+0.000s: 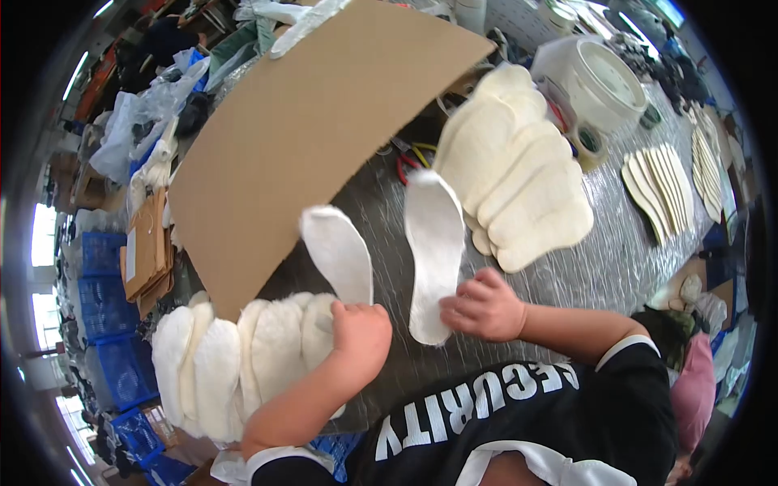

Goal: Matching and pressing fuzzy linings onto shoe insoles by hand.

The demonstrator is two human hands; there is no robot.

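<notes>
My left hand (362,336) is closed on the lower end of a white fleecy insole (339,249), which stands up from it beside the cardboard. A second white insole (436,243) lies lengthwise on the dark table, its narrower end toward me. At that end's right edge, the curled fingers of my right hand (490,306) grip the insole; its thumb is raised. Under and beside my left forearm sits a row of fluffy white insoles (217,356), partly hidden by the arm. Several cream insoles (531,182) lie overlapped in a pile beyond my right hand.
A large brown cardboard sheet (324,105) covers the table's far left. Red and yellow tool handles (412,160) poke out near its edge. A white plastic bucket (608,81) and a tape roll (590,144) stand behind the pile. Thinner insoles (660,193) are fanned out at right.
</notes>
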